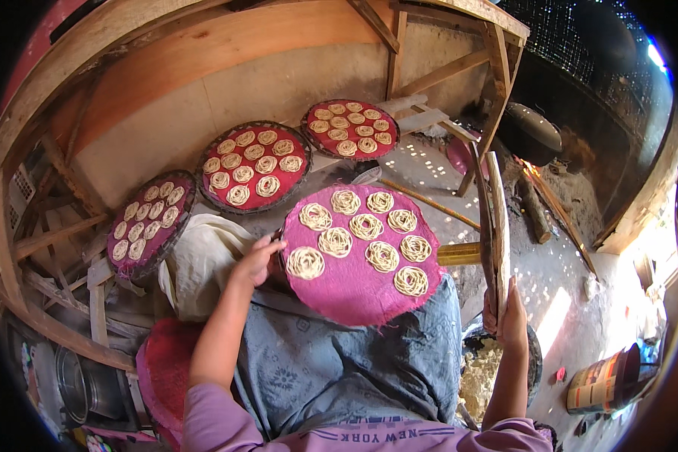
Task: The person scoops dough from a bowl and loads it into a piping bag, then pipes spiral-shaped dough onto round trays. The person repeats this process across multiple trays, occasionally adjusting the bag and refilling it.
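Note:
A round tray covered with pink cloth rests over my lap, with several coiled nests of pale dough strands on it. My left hand grips its left rim, fingers at the edge and partly hidden. On the other side, my right hand is closed round the lower end of a pair of long wooden bars lying side by side. A brass-coloured cylinder shows between the tray and the bars; how it joins them cannot be made out.
Three more round trays with dough nests stand beyond: a left one, a middle one and a far one. A bowl of pale dough sits near my right forearm. Burning wood lies under a dark pan. A bucket stands right.

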